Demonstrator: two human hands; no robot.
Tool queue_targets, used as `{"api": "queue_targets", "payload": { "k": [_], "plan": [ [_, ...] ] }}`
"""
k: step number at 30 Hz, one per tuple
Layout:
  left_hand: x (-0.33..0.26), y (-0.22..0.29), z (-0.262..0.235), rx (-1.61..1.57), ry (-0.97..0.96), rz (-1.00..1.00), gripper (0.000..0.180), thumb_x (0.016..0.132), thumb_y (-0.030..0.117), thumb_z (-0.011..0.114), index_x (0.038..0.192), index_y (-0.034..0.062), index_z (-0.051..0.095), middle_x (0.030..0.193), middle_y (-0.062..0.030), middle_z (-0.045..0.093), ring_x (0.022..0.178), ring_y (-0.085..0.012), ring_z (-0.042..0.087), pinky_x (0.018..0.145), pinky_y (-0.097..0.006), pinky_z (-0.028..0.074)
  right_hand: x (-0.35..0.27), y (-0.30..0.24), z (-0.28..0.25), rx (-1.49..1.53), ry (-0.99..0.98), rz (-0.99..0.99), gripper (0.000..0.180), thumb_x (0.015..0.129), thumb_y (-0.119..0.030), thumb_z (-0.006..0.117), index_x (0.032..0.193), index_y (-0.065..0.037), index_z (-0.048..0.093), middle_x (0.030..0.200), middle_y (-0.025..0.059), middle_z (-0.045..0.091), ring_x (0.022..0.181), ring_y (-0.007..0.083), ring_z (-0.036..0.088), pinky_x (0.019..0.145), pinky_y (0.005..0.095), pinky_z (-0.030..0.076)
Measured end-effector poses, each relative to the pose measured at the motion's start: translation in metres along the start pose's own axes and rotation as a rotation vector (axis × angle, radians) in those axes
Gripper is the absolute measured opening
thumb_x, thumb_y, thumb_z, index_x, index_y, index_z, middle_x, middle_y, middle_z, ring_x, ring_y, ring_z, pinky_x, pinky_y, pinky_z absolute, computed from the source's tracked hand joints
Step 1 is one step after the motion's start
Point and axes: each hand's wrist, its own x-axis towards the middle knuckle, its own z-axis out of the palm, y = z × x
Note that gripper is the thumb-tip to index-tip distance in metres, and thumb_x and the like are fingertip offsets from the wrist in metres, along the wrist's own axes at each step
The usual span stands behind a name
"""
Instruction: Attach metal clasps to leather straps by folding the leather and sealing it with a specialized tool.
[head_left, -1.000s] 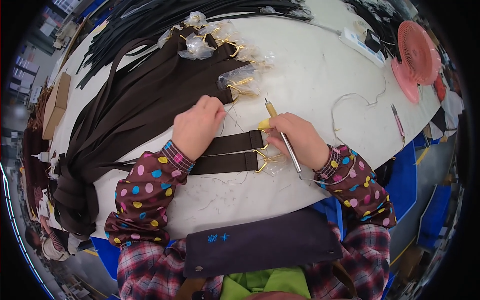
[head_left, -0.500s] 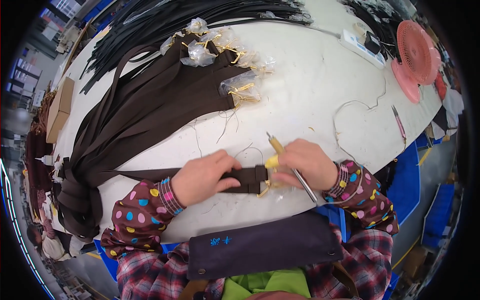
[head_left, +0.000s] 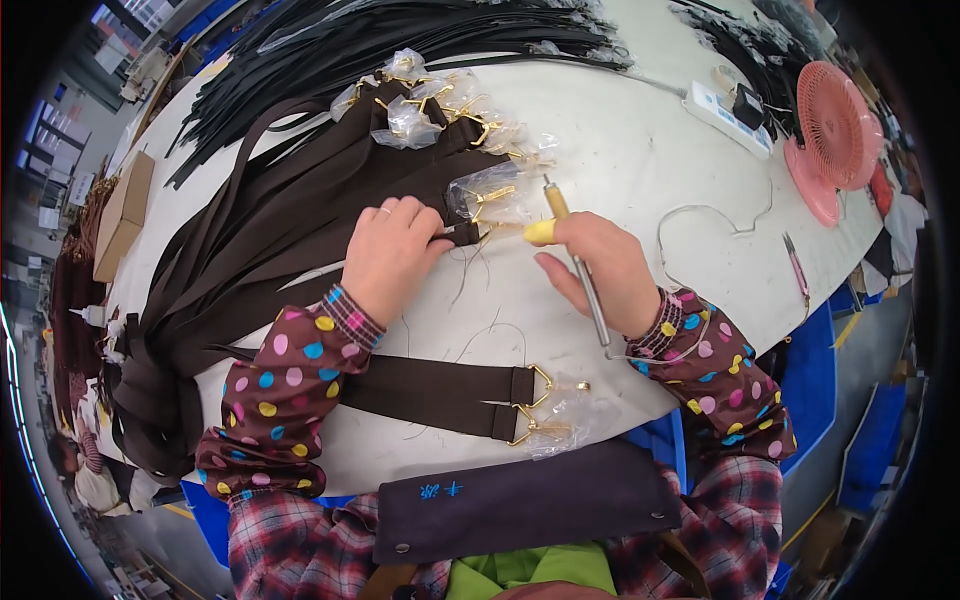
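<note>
My left hand (head_left: 392, 255) presses on the end of a dark brown strap (head_left: 455, 234) from the pile, beside its gold buckle in a clear plastic bag (head_left: 490, 200). My right hand (head_left: 600, 268) holds a pen-like heated tool (head_left: 578, 262) with a yellow grip, its tip pointing at that buckle. Nearer to me lies a separate brown strap (head_left: 430, 396) with gold triangular rings (head_left: 535, 408) and loose plastic wrap (head_left: 570, 415), touched by neither hand.
A big pile of brown straps (head_left: 250, 250) fans out to the left, black straps (head_left: 400, 40) behind it. A pink desk fan (head_left: 835, 130), a power strip (head_left: 725, 112), a thin cord (head_left: 700, 215) and a small tool (head_left: 797, 268) sit on the white table (head_left: 640, 160). A cardboard box (head_left: 122, 215) sits far left.
Both hands have left the strap near me, which now lies flat by the table edge, and moved away from me to a fresh strap end and buckle at the pile.
</note>
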Motion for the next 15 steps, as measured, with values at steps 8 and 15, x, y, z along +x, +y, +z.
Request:
{"api": "queue_targets", "payload": {
  "k": [8,15],
  "plan": [
    [-0.013,0.036,-0.016,-0.776,-0.289,-0.36,0.018,0.082,0.008,0.067,0.091,0.0009,0.053,0.076,-0.0078,0.055,0.067,-0.0198,0.055,0.063,-0.03,0.045,0.003,0.009,0.02,0.15,-0.14,-0.176,0.039,0.072,-0.013,0.075,0.105,-0.011,0.054,0.101,0.0044,0.061,0.091,0.0272,0.057,0.084,0.0396,0.04],
    [-0.015,0.037,0.005,-0.74,-0.162,-0.304,0.025,0.08,0.01,0.069,0.097,0.003,0.053,0.099,-0.0123,0.049,0.084,-0.0295,0.055,0.072,-0.036,0.046,-0.013,0.026,0.004,-0.142,-0.264,-0.192,0.035,0.074,-0.017,0.072,0.1,-0.008,0.052,0.086,0.0048,0.057,0.083,0.0252,0.055,0.074,0.0362,0.041]
  ]
}}
